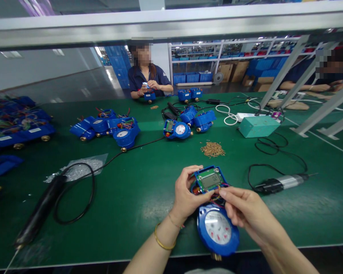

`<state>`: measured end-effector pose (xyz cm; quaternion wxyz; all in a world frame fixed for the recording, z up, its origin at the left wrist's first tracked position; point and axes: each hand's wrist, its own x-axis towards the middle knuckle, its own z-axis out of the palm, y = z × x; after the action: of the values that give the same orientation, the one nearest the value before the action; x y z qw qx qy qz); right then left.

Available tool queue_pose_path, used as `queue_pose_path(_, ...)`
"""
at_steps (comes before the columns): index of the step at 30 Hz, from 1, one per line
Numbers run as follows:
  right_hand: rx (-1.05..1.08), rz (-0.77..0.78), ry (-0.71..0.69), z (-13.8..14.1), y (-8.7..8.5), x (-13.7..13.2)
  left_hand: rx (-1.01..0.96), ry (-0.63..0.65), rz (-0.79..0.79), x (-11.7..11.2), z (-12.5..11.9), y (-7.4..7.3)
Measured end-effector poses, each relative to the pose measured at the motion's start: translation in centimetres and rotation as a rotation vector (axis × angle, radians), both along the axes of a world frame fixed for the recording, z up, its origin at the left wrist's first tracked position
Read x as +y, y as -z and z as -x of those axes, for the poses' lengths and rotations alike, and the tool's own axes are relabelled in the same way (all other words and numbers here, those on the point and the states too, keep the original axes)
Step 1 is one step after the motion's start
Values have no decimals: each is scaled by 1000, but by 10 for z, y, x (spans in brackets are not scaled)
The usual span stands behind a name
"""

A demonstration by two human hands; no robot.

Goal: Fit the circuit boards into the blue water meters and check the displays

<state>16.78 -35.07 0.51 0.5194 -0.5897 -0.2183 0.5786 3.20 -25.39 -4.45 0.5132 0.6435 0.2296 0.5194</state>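
Note:
Near the table's front edge lies a blue water meter (201,228) with a round dial and an open box at its far end. Inside that box sits a green circuit board with a small display (212,181). My left hand (185,192) is wrapped around the left side of the box, its thumb along the near edge. The fingertips of my right hand (242,207) are pinched at the thin coloured wires (217,198) between display and dial. What exactly lies between those fingertips is partly hidden.
Beyond the meter is a pile of small brass screws (213,149). An electric screwdriver (286,183) lies right, a soldering iron (41,209) left beside a plastic bag (85,167). More blue meters (125,133), a teal box (258,126) and a co-worker (148,76) are farther back.

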Motion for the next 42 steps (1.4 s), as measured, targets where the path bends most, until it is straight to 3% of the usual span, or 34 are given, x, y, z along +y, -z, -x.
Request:
queue_pose_path(5,-113,-17,56,8,-6,1,-9,4,11,-1,0,0)
queue_pose_path(12,-265,-55,-37,1,8,-7,-53,48,122,-3,0,1)
queue_pose_path(20,-507,-61,70,11,17,-8,-96,105,262,0,1,7)
queue_pose_path(24,-615,-84,0,12,23,-11,-116,179,306,2,3,6)
queue_pose_path(32,-855,-226,-11,24,15,-18,-88,189,356,-3,3,0)
queue_pose_path(38,-778,-228,-46,12,23,-14,-99,228,404,-4,3,-2)
queue_pose_path(42,-728,-207,-71,7,26,-11,-116,339,447,2,7,-5)
